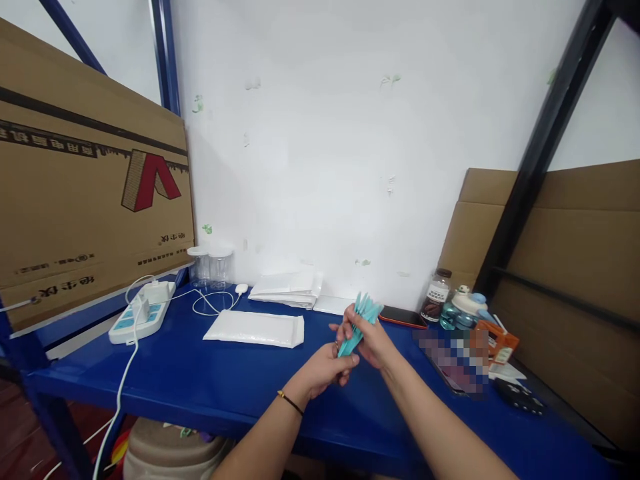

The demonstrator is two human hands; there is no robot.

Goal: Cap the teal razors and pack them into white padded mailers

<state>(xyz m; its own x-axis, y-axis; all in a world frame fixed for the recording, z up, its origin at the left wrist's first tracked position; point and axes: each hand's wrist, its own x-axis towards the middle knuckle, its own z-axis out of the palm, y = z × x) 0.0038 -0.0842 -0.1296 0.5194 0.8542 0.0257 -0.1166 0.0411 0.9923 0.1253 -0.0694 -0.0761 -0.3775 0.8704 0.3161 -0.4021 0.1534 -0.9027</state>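
Both my hands meet over the middle of the blue shelf (200,380). My left hand (327,368), with a thin bracelet at the wrist, pinches the lower end of a bunch of several teal plastic pieces (361,313). My right hand (367,340) is closed round the same bunch higher up, and the teal tips fan out above its fingers. What the pieces are exactly I cannot make out.
A white padded envelope (255,329) lies left of my hands, a stack of white envelopes (287,288) behind it. A power strip (141,313) with plugged chargers sits at left near clear jars (211,267). A phone (403,317), bottles (436,295) and small boxes stand right. Cardboard lines both sides.
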